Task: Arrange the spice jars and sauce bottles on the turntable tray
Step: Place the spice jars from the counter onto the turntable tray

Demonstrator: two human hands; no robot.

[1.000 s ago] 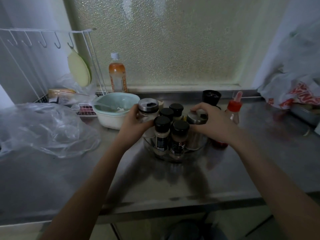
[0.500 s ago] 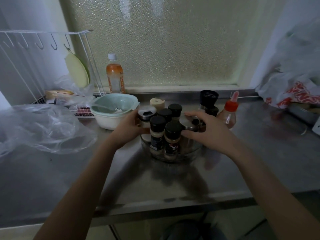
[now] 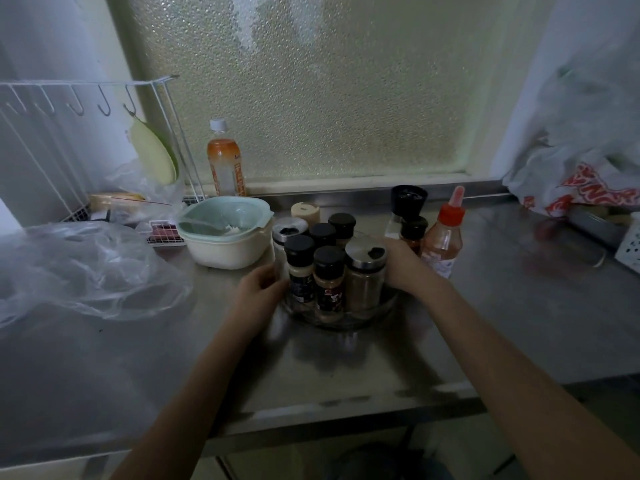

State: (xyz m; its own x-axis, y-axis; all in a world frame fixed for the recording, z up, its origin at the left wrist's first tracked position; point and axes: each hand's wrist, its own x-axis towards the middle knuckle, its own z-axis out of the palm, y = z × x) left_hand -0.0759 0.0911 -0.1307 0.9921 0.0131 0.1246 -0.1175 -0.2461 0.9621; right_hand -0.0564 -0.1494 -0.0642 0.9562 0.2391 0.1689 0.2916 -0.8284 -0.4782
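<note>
Two hands cup the clear turntable tray on the steel table: left hand and right hand gripping opposite rims around upright spice jars.

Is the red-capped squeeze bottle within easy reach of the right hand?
Probably yes. The right hand sits at the tray's right side, the red-capped squeeze bottle stands just beyond it, nothing between them.

Bare counter at lower centre leaves my arms room. The bowl crowds the tray's left; the sauce bottle blocks its right.
</note>
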